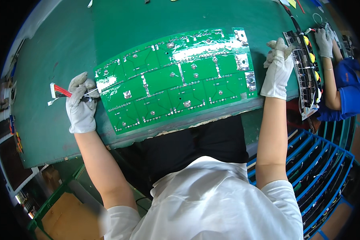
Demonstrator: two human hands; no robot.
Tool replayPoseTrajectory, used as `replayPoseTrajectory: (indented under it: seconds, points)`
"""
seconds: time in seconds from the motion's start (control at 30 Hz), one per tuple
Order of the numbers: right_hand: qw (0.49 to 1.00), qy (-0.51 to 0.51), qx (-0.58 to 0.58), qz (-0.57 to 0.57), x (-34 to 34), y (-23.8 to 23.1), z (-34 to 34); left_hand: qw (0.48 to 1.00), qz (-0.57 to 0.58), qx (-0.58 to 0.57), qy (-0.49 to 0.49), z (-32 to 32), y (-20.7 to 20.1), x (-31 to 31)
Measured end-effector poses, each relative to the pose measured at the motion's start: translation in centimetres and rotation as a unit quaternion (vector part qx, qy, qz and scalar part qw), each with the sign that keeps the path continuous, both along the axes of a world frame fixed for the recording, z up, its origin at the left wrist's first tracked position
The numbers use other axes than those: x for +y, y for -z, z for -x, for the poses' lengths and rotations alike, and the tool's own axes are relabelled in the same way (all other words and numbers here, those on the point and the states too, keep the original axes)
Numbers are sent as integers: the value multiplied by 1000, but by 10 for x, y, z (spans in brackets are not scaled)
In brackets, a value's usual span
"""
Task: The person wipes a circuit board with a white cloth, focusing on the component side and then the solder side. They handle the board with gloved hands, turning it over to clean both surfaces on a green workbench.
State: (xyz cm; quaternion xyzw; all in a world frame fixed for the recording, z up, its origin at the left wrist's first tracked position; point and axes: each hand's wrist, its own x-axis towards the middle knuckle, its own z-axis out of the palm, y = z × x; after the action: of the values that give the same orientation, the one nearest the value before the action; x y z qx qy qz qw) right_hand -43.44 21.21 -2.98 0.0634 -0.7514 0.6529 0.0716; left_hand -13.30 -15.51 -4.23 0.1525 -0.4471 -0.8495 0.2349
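Observation:
A large green circuit board (160, 82) lies in front of me, solder joints facing up. My left hand (82, 102), in a white glove with greyish fingertips, is closed beside its left edge. Red and black wires (63, 91) with white connectors stick out to the left from its fingers, and a thin white strand runs from the hand toward the board. My right hand (279, 70), gloved too, rests past the board's right edge with fingers loosely bent and apart. Nothing shows in it. Its fingertips are close to a populated circuit board (304, 72) with black parts and yellow round components; contact is unclear.
The green table (52, 132) has a worn front edge near my body. At the right, a co-worker in a blue sleeve (350, 88) has a gloved hand (325, 42) by wires. A blue slotted rack (316, 168) stands below right, a green-rimmed bin (48, 204) below left.

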Motion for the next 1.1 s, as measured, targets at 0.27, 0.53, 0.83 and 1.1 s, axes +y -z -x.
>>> replayPoseTrajectory:
  seconds: [0.27, 0.53, 0.83, 1.1]
  points:
    - [1000, -1, -16, 13, 2, -3, -1, 998, 38, -42, -35, -1, -3, 1]
    - [1000, 2, -10, 6, 3, -2, 0, 995, 53, -47, -67, 0, 0, 0]
    - [999, -19, -32, 21, 5, -6, -1, 997, 56, -42, -44, -5, 2, -4]
    - [998, -19, -44, 35, 6, -8, -2, 998, 40, -22, -41, -11, 7, -10]
